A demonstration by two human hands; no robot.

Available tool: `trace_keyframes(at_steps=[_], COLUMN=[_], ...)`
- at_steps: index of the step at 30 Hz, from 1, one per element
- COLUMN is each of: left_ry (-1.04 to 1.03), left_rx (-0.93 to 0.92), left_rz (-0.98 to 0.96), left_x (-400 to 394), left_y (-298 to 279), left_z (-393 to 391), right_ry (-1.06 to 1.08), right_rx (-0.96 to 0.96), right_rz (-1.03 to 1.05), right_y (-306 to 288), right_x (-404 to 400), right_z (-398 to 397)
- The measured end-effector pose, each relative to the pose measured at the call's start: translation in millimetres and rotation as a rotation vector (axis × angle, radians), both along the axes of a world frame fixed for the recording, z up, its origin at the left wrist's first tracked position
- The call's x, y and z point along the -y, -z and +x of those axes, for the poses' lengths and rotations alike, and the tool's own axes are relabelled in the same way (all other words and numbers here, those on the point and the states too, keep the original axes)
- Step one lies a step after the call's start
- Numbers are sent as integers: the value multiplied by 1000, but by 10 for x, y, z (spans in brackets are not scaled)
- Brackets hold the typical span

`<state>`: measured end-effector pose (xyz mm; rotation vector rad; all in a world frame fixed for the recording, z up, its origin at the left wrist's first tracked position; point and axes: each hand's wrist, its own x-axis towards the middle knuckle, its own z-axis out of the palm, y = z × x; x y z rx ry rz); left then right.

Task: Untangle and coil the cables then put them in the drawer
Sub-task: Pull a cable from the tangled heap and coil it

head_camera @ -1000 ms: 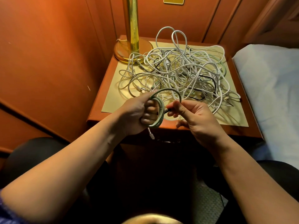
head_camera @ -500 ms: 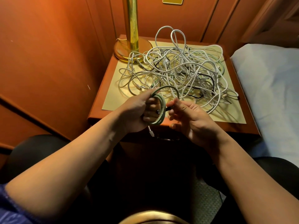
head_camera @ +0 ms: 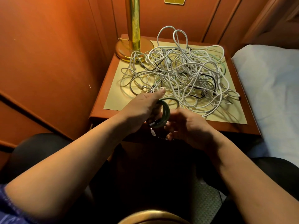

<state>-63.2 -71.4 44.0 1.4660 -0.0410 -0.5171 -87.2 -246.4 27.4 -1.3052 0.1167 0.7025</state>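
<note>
Gripping the green coil (head_camera: 165,113) in my left hand (head_camera: 142,109), I curl my right hand (head_camera: 186,125) round its 3 o'clock side. The tangle (head_camera: 181,73) lies on the nightstand (head_camera: 103,97) at 12 o'clock, a lamp (head_camera: 134,29) at 11.

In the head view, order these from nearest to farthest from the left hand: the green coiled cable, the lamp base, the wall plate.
1. green coiled cable: held in the left hand.
2. lamp base: back left of the table.
3. wall plate: on the wall behind.
</note>
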Motion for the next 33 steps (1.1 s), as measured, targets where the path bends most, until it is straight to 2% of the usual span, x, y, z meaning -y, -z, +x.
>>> trace_keyframes(at_steps=[3,8,10,14,17,21,27,33], left_ry=[20,64,58,7,-162,-329,-151,2], left_rx=[60,128,139,199,189,141,-54,0], left_rz=[39,55,88,54,-25,-85,-11,327], left_x=[0,59,65,52,-8,-87,-47,-96], left_y=[25,35,47,68,31,-10,-22,-89], left_z=[-22,-76,-64,2,79,124,36,43], right_ry=[-117,-288,-258,-141,-62,-10,-242,-465], right_rx=[-56,51,63,86,192,204,240,209], right_rz=[51,-26,-81,-46,-78,-197,-464,-733], right_y=[-59,-3,15,8,17,17,107,95], right_x=[55,-17,-45,-62,-123,-58,-61,-116], right_z=[-8,-129,-130,-115,-122,-67,-87,-99])
